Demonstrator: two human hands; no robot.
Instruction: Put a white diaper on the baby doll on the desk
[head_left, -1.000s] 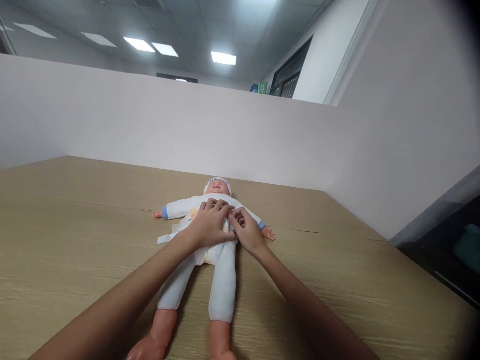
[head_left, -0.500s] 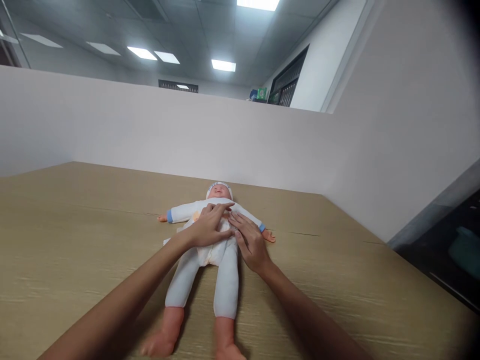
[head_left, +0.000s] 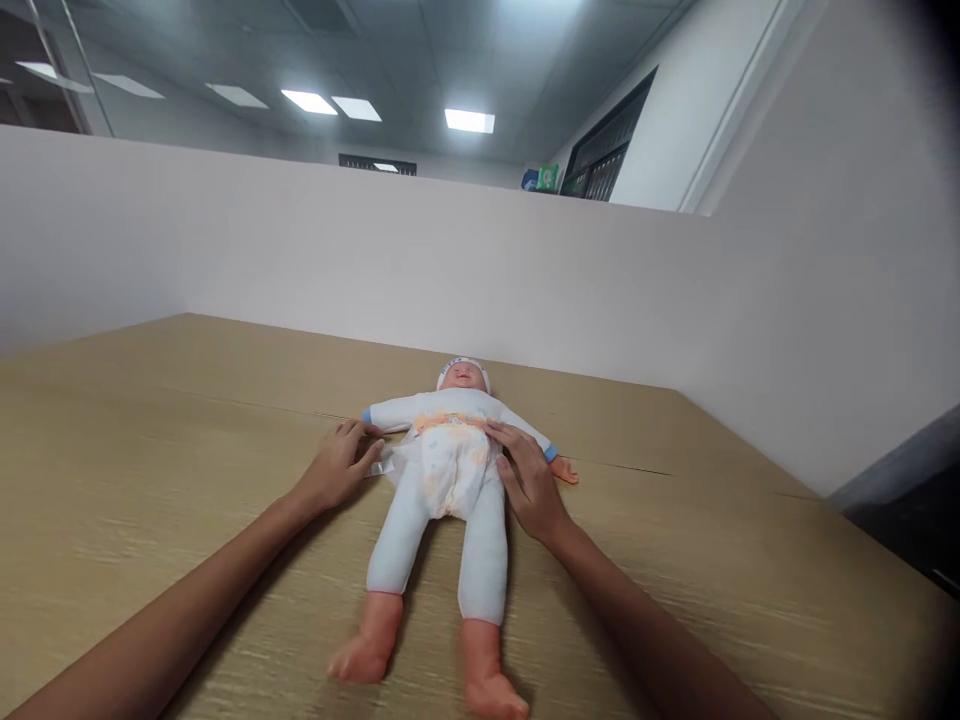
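Note:
A baby doll (head_left: 442,520) in a white suit and cap lies on its back on the wooden table (head_left: 150,450), head away from me, bare feet toward me. A white diaper (head_left: 448,465) with an orange band covers its belly. My left hand (head_left: 337,468) rests at the doll's left side, fingers curled on the loose diaper tab (head_left: 384,462). Resting flat against the diaper's right edge at the doll's hip, my right hand (head_left: 529,478) has its fingers stretched out.
White partition walls (head_left: 375,270) close off the table at the back and right. A dark gap (head_left: 907,530) lies beyond the table's right edge. Bare wood spreads to the left of the doll.
Both hands have come off the doll's belly and moved apart to its sides, so the diaper front now shows. The view has shifted a little to the left.

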